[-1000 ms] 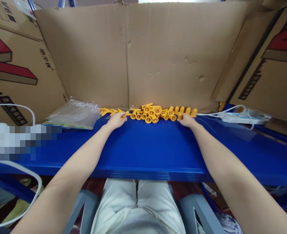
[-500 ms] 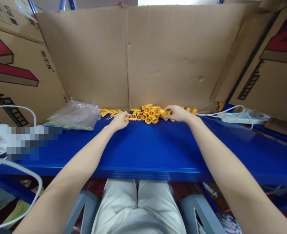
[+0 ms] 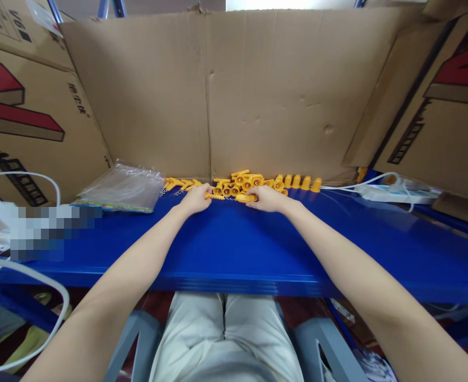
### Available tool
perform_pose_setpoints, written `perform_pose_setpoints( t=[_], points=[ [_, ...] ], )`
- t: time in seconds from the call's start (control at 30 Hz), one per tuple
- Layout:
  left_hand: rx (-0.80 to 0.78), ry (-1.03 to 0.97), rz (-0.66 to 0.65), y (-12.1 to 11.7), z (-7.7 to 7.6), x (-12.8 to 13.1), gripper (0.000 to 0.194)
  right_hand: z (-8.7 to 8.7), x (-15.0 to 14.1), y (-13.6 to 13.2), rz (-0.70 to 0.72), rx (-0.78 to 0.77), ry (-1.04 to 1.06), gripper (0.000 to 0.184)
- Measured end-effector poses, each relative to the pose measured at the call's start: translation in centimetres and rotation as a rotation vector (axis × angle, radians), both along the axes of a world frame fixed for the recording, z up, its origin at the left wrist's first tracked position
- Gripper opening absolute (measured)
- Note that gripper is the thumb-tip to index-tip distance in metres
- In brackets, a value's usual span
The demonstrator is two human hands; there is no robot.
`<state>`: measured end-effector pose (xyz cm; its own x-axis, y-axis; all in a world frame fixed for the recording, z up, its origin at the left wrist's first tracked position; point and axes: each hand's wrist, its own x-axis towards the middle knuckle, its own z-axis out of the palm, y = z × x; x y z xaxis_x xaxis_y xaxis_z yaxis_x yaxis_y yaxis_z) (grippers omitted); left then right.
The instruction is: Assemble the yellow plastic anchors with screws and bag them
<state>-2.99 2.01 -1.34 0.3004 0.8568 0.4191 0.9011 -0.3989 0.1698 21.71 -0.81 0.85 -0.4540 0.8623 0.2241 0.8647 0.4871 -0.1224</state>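
My left hand [image 3: 196,199] is closed on a thin yellow ridged rod [image 3: 217,197], which points right; a small metal chain shows just beyond its tip. Opposite it, my right hand [image 3: 272,199] grips a yellow cup-shaped piece [image 3: 242,198], held on its side a short gap from the rod. Behind both hands lies a pile of yellow funnel-like pieces [image 3: 240,179] with open round ends facing me. To the right, several yellow cups [image 3: 306,183] stand in a row. Beyond my left hand lie yellow branched pieces [image 3: 174,183] with small metal chains.
Clear plastic bags [image 3: 124,185] lie stacked on the blue table [image 3: 234,244], at left. A cardboard sheet [image 3: 257,90] stands along the back, with printed boxes either side. White cables and a white power strip [image 3: 396,194] lie at right; a white plug [image 3: 1,215] is at far left.
My right hand has moved left and toward me from the cups, bringing a yellow cup-shaped piece near the rod. My left hand stays nearly in place with the rod.
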Motion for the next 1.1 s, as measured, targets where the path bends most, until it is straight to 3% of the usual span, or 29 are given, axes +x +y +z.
perform_pose_setpoints(
  t=[0.2,0.5,0.87,0.97,1.1],
  points=[
    [0.006,-0.001,0.000,0.2,-0.2,-0.1,0.020,-0.2,0.3,0.2,-0.091,0.025,-0.103,0.025],
    [0.047,-0.013,-0.072,0.2,-0.2,0.3,0.023,-0.9,-0.9,0.1,0.131,0.121,0.036,0.027],
    [0.007,-0.028,-0.152,-0.3,-0.3,0.9,0.031,-1.2,-0.5,0.7,0.070,0.172,0.141,0.039],
    [0.009,-0.049,-0.124,-0.4,0.1,0.6,0.025,-1.8,-0.2,1.7,0.062,0.054,0.358,0.046],
    [0.023,-0.075,-0.122,-0.4,0.0,0.4,0.027,-2.6,0.2,3.0,0.091,-0.249,0.694,0.036]
  ],
)
